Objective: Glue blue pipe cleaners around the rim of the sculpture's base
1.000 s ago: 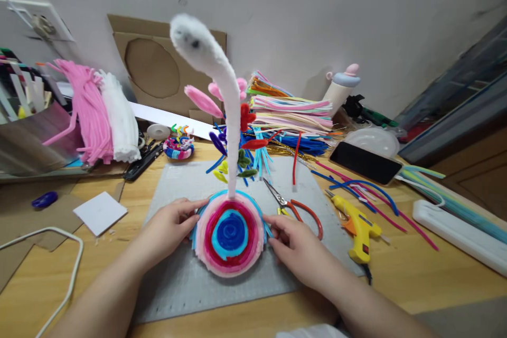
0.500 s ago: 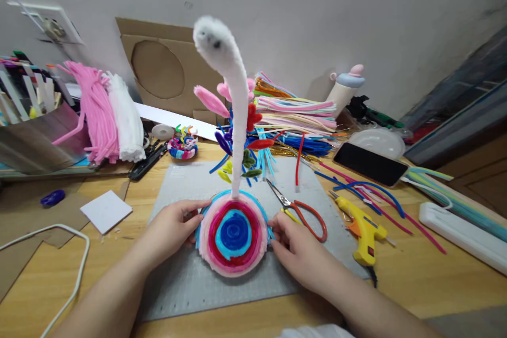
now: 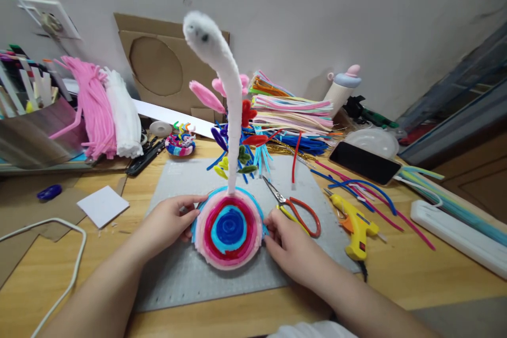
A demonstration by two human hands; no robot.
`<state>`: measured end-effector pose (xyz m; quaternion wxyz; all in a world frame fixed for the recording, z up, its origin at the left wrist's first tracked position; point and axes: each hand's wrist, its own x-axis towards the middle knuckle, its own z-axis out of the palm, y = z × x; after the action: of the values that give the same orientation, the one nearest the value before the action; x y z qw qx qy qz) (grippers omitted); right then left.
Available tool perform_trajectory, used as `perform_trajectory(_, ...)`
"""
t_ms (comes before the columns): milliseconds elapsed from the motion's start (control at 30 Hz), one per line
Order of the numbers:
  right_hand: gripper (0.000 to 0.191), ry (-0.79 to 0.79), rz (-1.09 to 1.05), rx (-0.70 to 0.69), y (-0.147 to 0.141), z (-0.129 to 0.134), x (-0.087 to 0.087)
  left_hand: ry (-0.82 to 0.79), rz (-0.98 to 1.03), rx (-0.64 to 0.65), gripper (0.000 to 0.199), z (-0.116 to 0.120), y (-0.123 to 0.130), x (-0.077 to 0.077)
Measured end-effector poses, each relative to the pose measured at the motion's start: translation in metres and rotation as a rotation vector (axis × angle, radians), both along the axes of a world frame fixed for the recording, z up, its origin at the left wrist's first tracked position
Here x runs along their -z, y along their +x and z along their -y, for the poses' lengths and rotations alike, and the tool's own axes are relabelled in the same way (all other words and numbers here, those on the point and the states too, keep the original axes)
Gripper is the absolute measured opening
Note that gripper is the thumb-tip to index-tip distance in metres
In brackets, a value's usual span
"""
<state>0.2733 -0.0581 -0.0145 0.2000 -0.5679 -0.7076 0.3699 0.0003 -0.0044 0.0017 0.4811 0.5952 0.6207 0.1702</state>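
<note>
A round disc [image 3: 228, 228] of coiled fuzzy stems, with blue, red and pink rings and a light blue rim, stands over a grey cutting mat [image 3: 174, 285]. From its top rises a curved white fuzzy stalk [image 3: 234, 116] with dark spots on its thick upper end. My left hand [image 3: 168, 222] pinches the disc's left edge. On the right edge, my right hand [image 3: 287, 237] grips the rim between thumb and fingers. Behind the stalk are pink, red, purple, yellow and green fuzzy petals, partly hidden by it.
Scissors [image 3: 291, 203] with red and yellow handles lie right of the disc. Farther right are a yellow glue gun [image 3: 356, 227], a phone [image 3: 364, 162] and a white power strip [image 3: 455, 237]. Bundled stems [image 3: 293, 111] lie behind. A white card [image 3: 103, 206] is at left.
The disc and white stalk sit slightly left and higher in view, both hands still on the rim. The whole scene has shifted a little left as well.
</note>
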Motion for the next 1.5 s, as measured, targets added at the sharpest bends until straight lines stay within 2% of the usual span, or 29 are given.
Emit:
perform_trajectory(367,0.013,-0.009,-0.027,0.048,0.0035,0.0,0.0062,0.019,-0.018,0.046,0.064,0.0005,-0.0007,-0.0008)
perform_trajectory(533,0.042,0.019,-0.04,0.063,0.0066,-0.0022,0.009,0.025,-0.021,0.048,0.062,0.0003,0.0002,-0.0008)
perform_trajectory(767,0.059,-0.032,-0.091,0.085,0.0063,-0.0033,0.0082,0.034,-0.028,0.051,0.06,0.0008,-0.0005,0.0008)
perform_trajectory(933,0.053,-0.033,-0.06,0.046,0.005,-0.0041,0.0044,0.048,-0.036,0.063,0.057,0.0016,-0.0017,0.0024)
perform_trajectory(1233,0.052,-0.033,-0.112,0.057,0.0043,-0.0025,0.0034,0.051,-0.064,0.045,0.055,0.0021,0.0005,0.0007)
perform_trajectory(1500,0.046,-0.15,-0.18,0.04,0.0011,-0.0003,0.0003,0.057,-0.079,0.042,0.054,0.0019,0.0023,0.0004)
